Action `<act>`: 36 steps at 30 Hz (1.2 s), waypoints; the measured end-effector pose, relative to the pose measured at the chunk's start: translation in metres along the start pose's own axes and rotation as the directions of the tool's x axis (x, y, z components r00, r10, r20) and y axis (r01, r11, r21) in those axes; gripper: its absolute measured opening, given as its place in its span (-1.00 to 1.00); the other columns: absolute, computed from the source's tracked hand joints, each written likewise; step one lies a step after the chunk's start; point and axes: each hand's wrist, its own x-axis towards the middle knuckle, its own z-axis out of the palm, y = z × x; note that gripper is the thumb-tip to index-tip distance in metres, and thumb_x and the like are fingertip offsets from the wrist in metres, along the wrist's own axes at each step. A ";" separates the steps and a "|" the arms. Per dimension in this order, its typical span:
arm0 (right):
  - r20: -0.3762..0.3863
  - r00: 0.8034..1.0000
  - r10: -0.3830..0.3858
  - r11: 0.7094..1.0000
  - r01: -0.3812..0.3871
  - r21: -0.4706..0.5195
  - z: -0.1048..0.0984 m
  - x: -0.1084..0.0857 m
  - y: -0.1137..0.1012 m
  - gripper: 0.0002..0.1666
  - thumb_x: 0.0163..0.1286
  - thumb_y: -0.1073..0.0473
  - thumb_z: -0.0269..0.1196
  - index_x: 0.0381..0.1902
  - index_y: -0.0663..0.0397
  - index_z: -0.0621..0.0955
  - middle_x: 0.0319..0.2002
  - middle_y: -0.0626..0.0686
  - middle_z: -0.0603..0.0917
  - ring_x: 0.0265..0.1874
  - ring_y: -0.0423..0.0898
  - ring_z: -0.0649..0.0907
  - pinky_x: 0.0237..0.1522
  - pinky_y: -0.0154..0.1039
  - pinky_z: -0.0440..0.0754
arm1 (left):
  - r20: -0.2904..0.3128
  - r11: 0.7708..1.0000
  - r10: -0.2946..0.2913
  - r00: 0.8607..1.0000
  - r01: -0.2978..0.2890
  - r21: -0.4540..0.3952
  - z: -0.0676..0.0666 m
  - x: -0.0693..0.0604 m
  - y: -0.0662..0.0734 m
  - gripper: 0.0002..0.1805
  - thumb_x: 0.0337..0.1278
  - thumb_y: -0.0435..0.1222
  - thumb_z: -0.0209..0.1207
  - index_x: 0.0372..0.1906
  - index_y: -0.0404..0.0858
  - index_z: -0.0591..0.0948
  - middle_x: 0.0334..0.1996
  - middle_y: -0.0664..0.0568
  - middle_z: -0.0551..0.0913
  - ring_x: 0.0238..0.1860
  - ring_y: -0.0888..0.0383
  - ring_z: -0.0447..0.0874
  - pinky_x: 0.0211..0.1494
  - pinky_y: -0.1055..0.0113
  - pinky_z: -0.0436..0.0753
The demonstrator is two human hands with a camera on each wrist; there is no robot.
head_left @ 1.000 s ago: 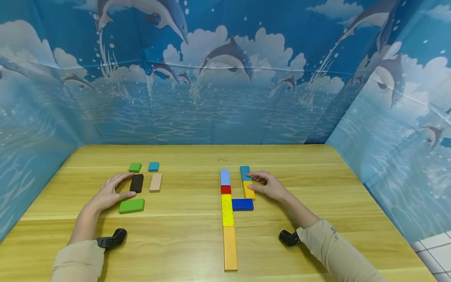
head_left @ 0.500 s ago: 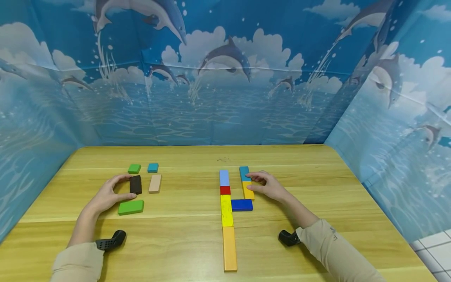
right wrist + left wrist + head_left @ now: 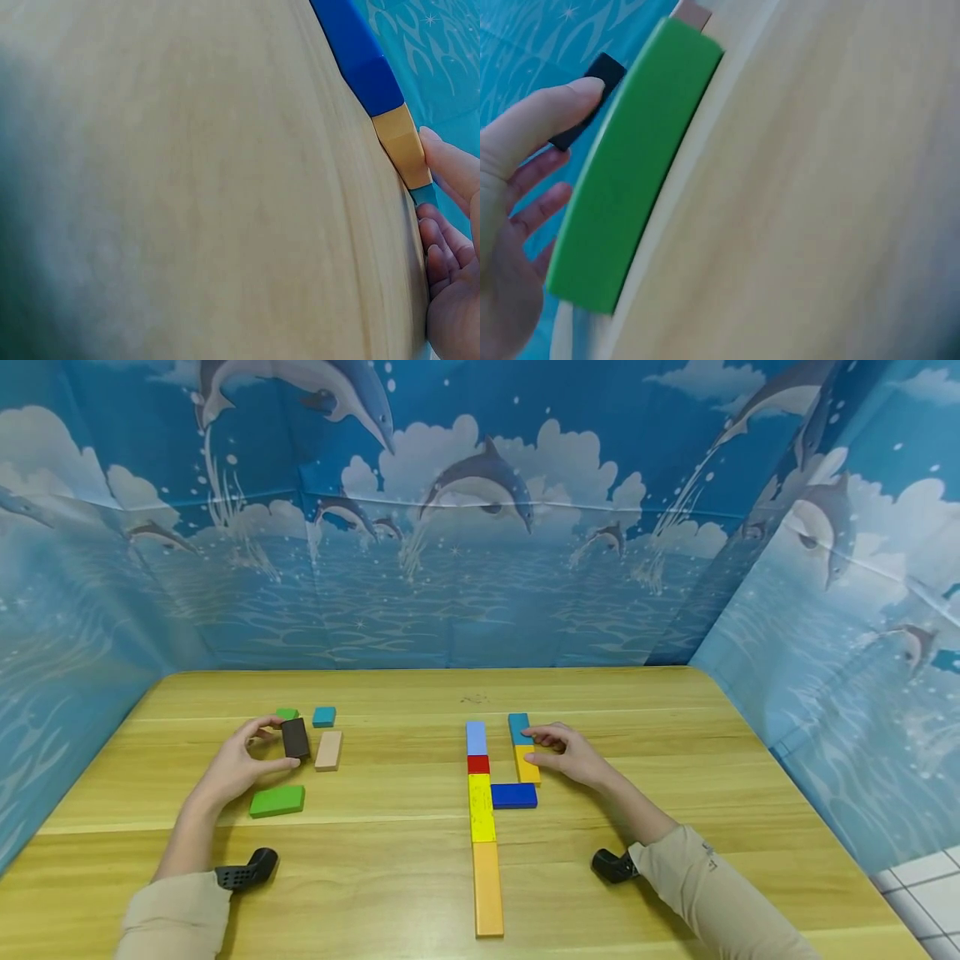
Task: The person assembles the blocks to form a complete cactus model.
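My left hand (image 3: pixel 234 768) pinches a dark brown block (image 3: pixel 296 739) between thumb and fingers, raised off the table and tilted. In the left wrist view, the thumb lies on this block (image 3: pixel 592 97). Near that hand lie a long green block (image 3: pixel 277 802), a beige block (image 3: pixel 328 752), a small teal block (image 3: pixel 324 717) and a partly hidden small green block (image 3: pixel 287 713). My right hand (image 3: pixel 573 758) touches two end-to-end blocks: a fingertip at the longer teal block (image 3: pixel 518 727), the thumb at the orange-yellow block (image 3: pixel 527 768). Its other fingers are bent.
A straight column joins a light blue block (image 3: pixel 476 737), a red block (image 3: pixel 478 764), a yellow block (image 3: pixel 482 810) and a long orange block (image 3: pixel 488 889). A dark blue block (image 3: pixel 514 796) extends right from the yellow one. A dolphin-print curtain (image 3: pixel 480 585) hangs behind the wooden table (image 3: pixel 390 860).
My left hand has lifted the dark brown block off the table and shifted it slightly right, tilting it; it now partly covers the small green block. My right hand has stayed still.
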 end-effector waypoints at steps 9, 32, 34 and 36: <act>-0.009 1.000 -0.011 1.000 0.011 0.007 0.001 0.006 0.022 -0.50 0.21 0.11 0.27 0.11 0.12 0.52 -0.09 0.14 0.49 -0.18 0.00 0.41 -0.16 -0.22 0.40 | -0.028 0.998 0.060 0.998 -0.061 -0.023 0.014 0.012 0.017 -0.24 -0.10 -0.18 0.36 0.23 -0.31 0.30 0.16 -0.24 0.30 0.08 -0.20 0.25 -0.05 -0.09 0.35; -0.005 1.000 -0.013 1.000 0.014 0.009 0.001 0.005 0.019 -0.49 0.21 0.12 0.27 0.12 0.13 0.50 -0.07 0.16 0.48 -0.18 0.01 0.40 -0.16 -0.21 0.39 | 0.021 0.980 0.147 0.989 -0.143 -0.141 0.076 0.055 0.068 -0.22 -0.18 -0.27 0.40 0.23 -0.31 0.33 0.12 -0.18 0.35 0.06 -0.17 0.27 0.06 -0.09 0.33; -0.004 1.000 -0.012 1.000 0.012 0.008 0.002 0.005 0.019 -0.49 0.21 0.12 0.27 0.12 0.12 0.50 -0.07 0.16 0.48 -0.17 0.01 0.40 -0.16 -0.20 0.39 | 0.020 0.979 0.156 0.988 -0.152 -0.139 0.083 0.058 0.072 -0.23 -0.19 -0.27 0.40 0.22 -0.31 0.34 0.11 -0.18 0.36 0.05 -0.16 0.28 0.06 -0.09 0.33; -0.004 1.000 -0.011 1.000 0.011 0.011 0.002 0.005 0.019 -0.49 0.21 0.12 0.27 0.12 0.12 0.51 -0.06 0.16 0.48 -0.17 0.01 0.41 -0.15 -0.20 0.39 | 0.019 0.977 0.164 0.986 -0.160 -0.138 0.089 0.061 0.075 -0.24 -0.19 -0.28 0.40 0.21 -0.31 0.35 0.10 -0.17 0.37 0.04 -0.15 0.29 0.06 -0.08 0.34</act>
